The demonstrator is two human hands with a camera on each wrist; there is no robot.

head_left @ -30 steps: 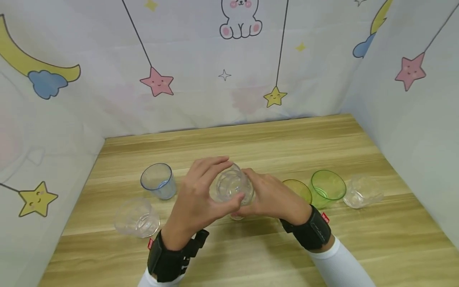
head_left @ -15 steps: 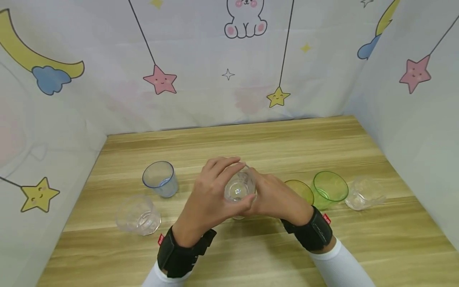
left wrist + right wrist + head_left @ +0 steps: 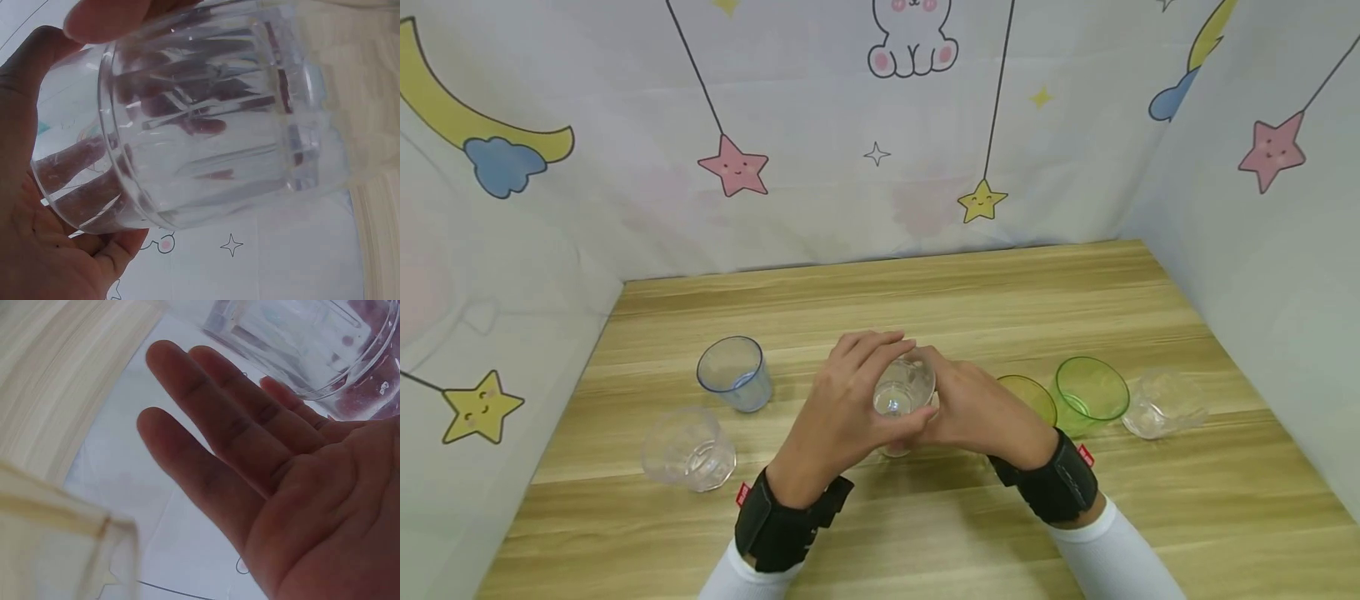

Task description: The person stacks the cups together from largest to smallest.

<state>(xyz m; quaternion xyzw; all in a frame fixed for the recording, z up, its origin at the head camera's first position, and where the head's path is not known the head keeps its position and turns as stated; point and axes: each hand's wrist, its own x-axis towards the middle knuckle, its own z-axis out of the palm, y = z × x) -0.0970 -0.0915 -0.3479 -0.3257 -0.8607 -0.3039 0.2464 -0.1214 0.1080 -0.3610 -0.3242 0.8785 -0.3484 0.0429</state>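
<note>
A clear cup stack [image 3: 904, 387] is between my hands near the table's middle in the head view. The left wrist view shows a second rim partway along the clear cups [image 3: 206, 144], which look nested one in the other. My left hand [image 3: 842, 408] curls round the upper part, fingers on the far side and thumb on the near side. From the other side, my right hand [image 3: 973, 408] holds the lower part; its thumb is mostly hidden. In the right wrist view, several fingers of the right hand [image 3: 287, 469] extend away from the glass.
To the left stand a blue-tinted cup [image 3: 735, 375] and a clear cup [image 3: 700, 454]. On the right are a yellow cup [image 3: 1033, 396], a green cup [image 3: 1090, 396] and another clear cup [image 3: 1161, 408]. Printed cloth walls enclose the wooden table [image 3: 880, 300].
My left hand has shifted slightly right, closer to my right hand, and the upper clear cup moved and changed its tilt with it. The right hand has hardly moved.
</note>
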